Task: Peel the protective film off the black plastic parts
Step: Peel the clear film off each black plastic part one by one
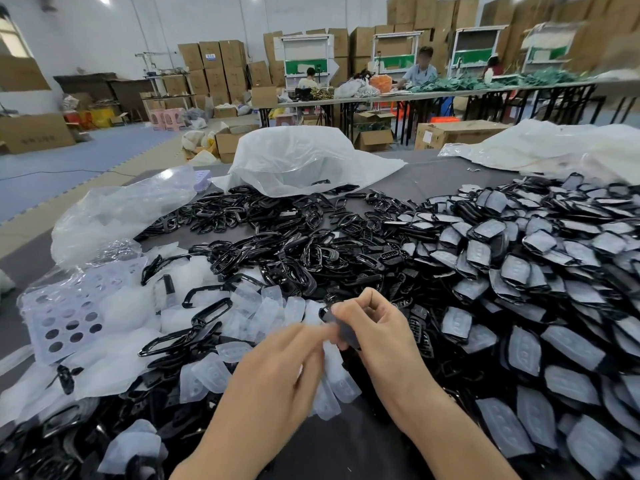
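Black plastic part (343,328) is in the air between both hands, just above the near middle of the tabletop (433,174). Right hand (375,329) grips it, fingers curled over the far side and thumb on the near face. Left hand (284,362) pinches film (334,375) at the part's near-left edge. The film hangs from the pinch toward the person. There may be more than one sheet in that bunch; motion blur, can't tell.

Step, my read: mid-peel, film partly lifted but not yet clear of the part. The next move needs the right hand to hold the part fixed while the left pulls the film down and away along the part's length until it comes free. Then the film goes to scrap and the part to the peeled heap.

Orientation: the long axis runs diagonally, far-left to near-right. The far end points toward the peeled heap and the near end is tucked under the right palm. Which face is up, can't tell.

Around:
- loose films (249,306) just left of the hands
- peeled black frames (277,244) heaped beyond them
- film-covered parts (519,258) piled at the right, a big stock, so plenty is left to do
- white bag (304,157) at the far edge
- lilac perforated tray (65,317) at the left
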Tool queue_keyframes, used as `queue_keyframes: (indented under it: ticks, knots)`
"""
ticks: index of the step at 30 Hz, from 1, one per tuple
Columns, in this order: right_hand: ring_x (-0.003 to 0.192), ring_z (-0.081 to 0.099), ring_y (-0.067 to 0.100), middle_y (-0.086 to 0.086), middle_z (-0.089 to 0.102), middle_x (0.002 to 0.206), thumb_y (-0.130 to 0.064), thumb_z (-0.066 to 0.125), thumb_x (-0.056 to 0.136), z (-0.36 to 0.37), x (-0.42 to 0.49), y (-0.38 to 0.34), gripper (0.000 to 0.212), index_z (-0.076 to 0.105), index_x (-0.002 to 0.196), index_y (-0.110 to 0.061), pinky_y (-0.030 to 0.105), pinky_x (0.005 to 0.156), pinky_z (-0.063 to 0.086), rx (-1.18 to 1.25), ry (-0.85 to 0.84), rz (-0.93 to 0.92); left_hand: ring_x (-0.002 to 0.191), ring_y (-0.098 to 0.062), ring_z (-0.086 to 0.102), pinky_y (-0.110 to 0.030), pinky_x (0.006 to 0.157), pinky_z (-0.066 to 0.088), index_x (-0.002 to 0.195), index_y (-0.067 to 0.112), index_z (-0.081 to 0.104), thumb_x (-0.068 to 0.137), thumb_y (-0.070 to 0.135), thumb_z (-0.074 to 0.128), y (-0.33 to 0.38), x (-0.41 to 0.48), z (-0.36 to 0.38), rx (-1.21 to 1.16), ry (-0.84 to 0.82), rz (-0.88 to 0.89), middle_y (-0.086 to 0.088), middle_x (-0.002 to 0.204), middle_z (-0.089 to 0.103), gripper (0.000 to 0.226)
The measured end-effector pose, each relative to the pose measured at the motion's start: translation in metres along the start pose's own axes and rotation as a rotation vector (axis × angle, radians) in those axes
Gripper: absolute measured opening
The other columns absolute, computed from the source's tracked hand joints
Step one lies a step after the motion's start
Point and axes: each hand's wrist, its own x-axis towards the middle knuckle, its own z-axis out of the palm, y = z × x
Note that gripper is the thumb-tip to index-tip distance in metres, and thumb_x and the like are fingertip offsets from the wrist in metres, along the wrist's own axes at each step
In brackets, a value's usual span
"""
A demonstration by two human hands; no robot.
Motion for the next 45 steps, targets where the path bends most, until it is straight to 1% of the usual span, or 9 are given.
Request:
queue_keyframes:
  ticks: [6,9,14,19,25,31,34,40,45]
  knots:
    - [0.057,0.059,0.014,-0.001,0.057,0.063,-0.018,0.071,0.077,-0.004,0.004,0.001,0.030,0.049,0.059,-0.026,0.024,0.054,0.049,0.101,0.037,0.058,0.062,-0.002,0.045,-0.006,0.058,0.029,0.119,0.030,0.066,0.091,0.020,0.049,0.013,-0.001,0.010,-0.004,-0.106,0.093,0.013,0.080,0.061,0.034]
    - [0.057,0.058,0.014,-0.001,0.055,0.063,-0.017,0.072,0.077,-0.004,0.005,0.000,0.030,0.047,0.061,-0.022,0.026,0.057,0.050,0.148,0.014,0.064,0.059,0.003,0.049,-0.005,0.056,0.035,0.118,0.040,0.064,0.093,0.022,0.048,0.009,-0.003,0.009,-0.120,0.003,0.024,0.017,0.075,0.058,0.035]
    - [0.057,0.061,0.013,0.000,0.065,0.068,-0.014,0.072,0.089,-0.001,0.001,0.000,0.031,0.055,0.064,-0.023,0.025,0.058,0.048,0.092,-0.110,0.069,0.058,-0.016,0.052,-0.036,0.056,0.047,0.112,0.047,0.060,0.095,0.054,0.048,0.000,0.001,0.007,-0.428,0.190,-0.335,-0.002,0.068,0.058,0.022]
    - [0.061,0.061,0.015,0.005,0.067,0.074,-0.028,0.073,0.083,0.006,-0.003,0.001,0.017,0.071,0.086,-0.012,0.022,0.056,0.048,0.051,-0.217,0.026,0.059,-0.011,0.058,-0.027,0.057,0.049,0.092,0.041,0.064,0.097,0.028,0.057,0.000,0.007,0.005,-0.553,0.152,-0.443,-0.001,0.067,0.064,0.015]
    - [0.081,0.070,0.018,0.012,0.075,0.093,-0.014,0.062,0.097,0.002,0.001,0.007,0.020,0.077,0.109,-0.020,0.022,0.076,0.056,0.046,-0.213,0.030,0.056,-0.008,0.054,-0.019,0.055,0.045,0.089,0.021,0.059,0.101,0.016,0.050,-0.005,0.007,0.004,-0.608,0.236,-0.476,0.001,0.060,0.061,0.016]
    - [0.074,0.069,0.019,0.006,0.074,0.082,-0.009,0.049,0.104,0.001,-0.001,0.007,0.029,0.074,0.113,-0.023,0.026,0.069,0.056,-0.125,-0.236,-0.002,0.059,-0.006,0.056,-0.017,0.057,0.046,0.093,0.038,0.062,0.102,0.022,0.048,-0.011,0.004,0.008,-0.568,0.208,-0.460,0.001,0.066,0.063,0.024]
    - [0.062,0.066,0.015,0.005,0.074,0.078,-0.012,0.047,0.105,0.001,-0.005,0.010,0.027,0.068,0.117,-0.024,0.023,0.057,0.052,-0.261,-0.207,-0.009,0.062,-0.009,0.060,-0.018,0.058,0.047,0.107,0.053,0.055,0.096,0.045,0.041,-0.012,-0.001,0.009,-0.423,0.190,-0.398,0.008,0.076,0.068,0.020]
    - [0.064,0.071,0.017,0.012,0.076,0.078,-0.008,0.048,0.104,-0.065,0.039,-0.059,0.024,0.060,0.125,-0.008,0.022,0.057,0.057,0.062,0.263,-0.159,0.067,-0.012,0.059,-0.023,0.062,0.049,0.123,0.067,0.036,0.093,0.055,0.032,-0.008,-0.008,0.009,-0.218,0.043,-0.246,0.011,0.077,0.062,0.032]
    - [0.061,0.070,0.018,0.019,0.068,0.084,-0.014,0.052,0.103,-0.123,0.053,-0.092,0.069,0.012,0.159,-0.013,0.023,0.055,0.059,0.100,0.697,-0.176,0.093,-0.004,0.058,-0.022,0.086,0.039,0.125,0.033,0.057,0.088,0.051,0.050,0.005,-0.007,0.025,0.197,-0.075,0.120,0.017,0.099,0.063,0.041]
